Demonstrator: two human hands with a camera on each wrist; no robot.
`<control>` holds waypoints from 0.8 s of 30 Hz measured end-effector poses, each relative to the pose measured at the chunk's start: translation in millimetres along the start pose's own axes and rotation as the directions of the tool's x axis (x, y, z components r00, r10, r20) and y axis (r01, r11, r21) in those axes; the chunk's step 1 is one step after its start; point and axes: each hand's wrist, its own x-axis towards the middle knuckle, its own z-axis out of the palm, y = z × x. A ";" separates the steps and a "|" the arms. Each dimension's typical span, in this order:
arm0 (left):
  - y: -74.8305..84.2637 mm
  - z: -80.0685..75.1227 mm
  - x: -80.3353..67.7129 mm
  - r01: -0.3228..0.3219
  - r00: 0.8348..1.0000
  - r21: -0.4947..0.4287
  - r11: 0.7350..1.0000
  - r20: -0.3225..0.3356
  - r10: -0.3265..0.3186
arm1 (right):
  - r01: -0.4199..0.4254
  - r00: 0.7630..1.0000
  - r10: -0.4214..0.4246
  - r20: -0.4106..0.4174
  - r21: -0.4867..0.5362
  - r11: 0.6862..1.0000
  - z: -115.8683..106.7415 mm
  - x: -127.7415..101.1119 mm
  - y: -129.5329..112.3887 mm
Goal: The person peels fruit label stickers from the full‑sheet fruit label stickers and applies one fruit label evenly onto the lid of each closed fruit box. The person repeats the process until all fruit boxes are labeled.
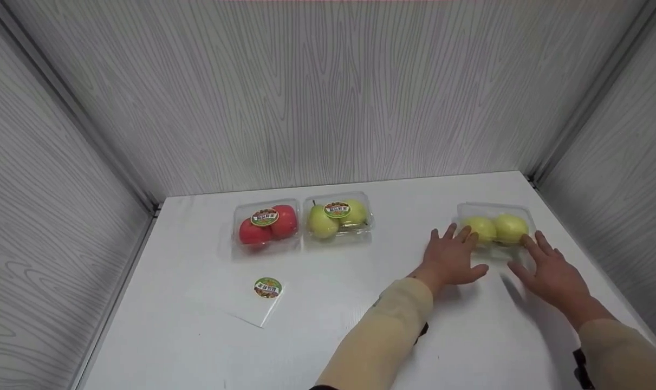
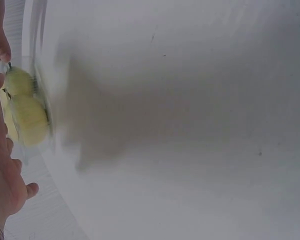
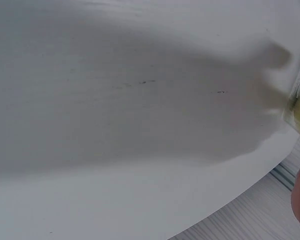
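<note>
The clear box of yellow pears (image 1: 495, 229) sits at the bench's (image 1: 360, 325) far right, between the left hand (image 1: 451, 259) and right hand (image 1: 551, 273) — fingers spread, straight, touching its sides. An uneven squeeze could buckle the thin plastic — or skid it edgeward.

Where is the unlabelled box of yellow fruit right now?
In the head view, the box sits at the table's far right, between the left hand and right hand.

Two labelled fruit boxes (image 1: 301, 223), sticker sheet (image 1: 267, 288)
</note>
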 end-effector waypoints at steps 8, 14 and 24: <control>-11.6 2.6 -13.5 0.004 1.000 -0.005 1.000 -0.019 -0.004 | 0.025 1.000 -0.024 -0.014 0.015 1.000 5.0 -1.8 -16.7; -20.1 2.9 -24.7 0.002 1.000 0.024 1.000 -0.024 -0.002 | 0.038 0.999 -0.038 -0.022 0.010 0.999 10.5 -4.1 -27.1; -33.0 3.4 -47.1 0.023 0.998 0.000 1.000 -0.059 -0.023 | 0.039 0.999 -0.039 -0.021 -0.007 0.999 17.6 -6.5 -50.0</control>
